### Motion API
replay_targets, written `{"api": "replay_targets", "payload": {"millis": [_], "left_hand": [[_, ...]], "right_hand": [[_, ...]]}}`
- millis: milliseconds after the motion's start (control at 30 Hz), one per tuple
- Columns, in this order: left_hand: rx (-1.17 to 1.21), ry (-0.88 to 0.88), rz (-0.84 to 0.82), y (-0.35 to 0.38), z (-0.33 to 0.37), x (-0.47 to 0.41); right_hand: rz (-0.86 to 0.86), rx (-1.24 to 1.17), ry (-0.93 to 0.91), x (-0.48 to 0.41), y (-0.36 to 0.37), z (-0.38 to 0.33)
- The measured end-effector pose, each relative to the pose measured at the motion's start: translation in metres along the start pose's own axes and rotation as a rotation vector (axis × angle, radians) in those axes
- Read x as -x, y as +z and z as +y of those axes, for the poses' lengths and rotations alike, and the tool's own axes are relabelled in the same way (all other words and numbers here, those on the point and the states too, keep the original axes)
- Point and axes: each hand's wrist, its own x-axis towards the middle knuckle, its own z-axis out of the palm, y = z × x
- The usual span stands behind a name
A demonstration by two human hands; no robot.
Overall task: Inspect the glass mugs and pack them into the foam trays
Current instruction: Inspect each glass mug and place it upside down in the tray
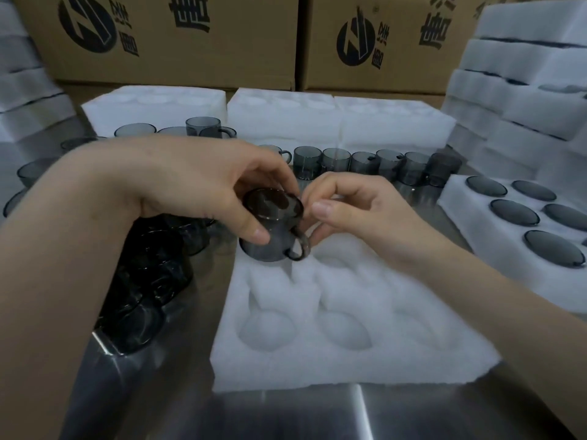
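Note:
My left hand grips a smoky grey glass mug by its rim and wall, just above the far left corner of a white foam tray with several bare round pockets. The mug's handle points toward me and to the right. My right hand is beside the mug with its fingers curled, and its fingertips touch the mug near the handle. Several more grey mugs stand in a row behind my hands.
A foam tray at the right holds several packed mugs. More mugs crowd the steel table at the left. Foam trays lie behind, foam stacks rise on both sides, and cardboard boxes line the back.

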Motion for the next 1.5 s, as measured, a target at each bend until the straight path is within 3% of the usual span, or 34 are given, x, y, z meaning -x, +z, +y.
{"api": "replay_targets", "payload": {"millis": [567, 933, 1100, 1333, 1433, 1500], "left_hand": [[0.043, 0.133, -0.038, 0.007, -0.006, -0.009], [-0.096, 0.030, -0.079, 0.011, -0.008, -0.014], [0.031, -0.051, -0.171, 0.015, -0.012, -0.012], [-0.314, -0.168, -0.050, 0.028, -0.007, -0.027], [-0.370, -0.168, -0.059, 0.030, -0.007, -0.028], [-0.176, -0.186, -0.109, 0.027, -0.009, -0.024]], "right_hand": [[0.017, 0.093, 0.021, 0.000, 0.000, -0.003], [0.001, 0.219, 0.058, 0.001, 0.004, -0.007], [-0.032, 0.353, 0.017, 0.000, 0.002, -0.003], [-0.088, 0.468, 0.064, -0.001, 0.003, -0.003], [0.029, 0.363, 0.080, -0.003, 0.003, -0.005], [0.261, 0.274, 0.092, -0.009, -0.005, -0.002]]}}
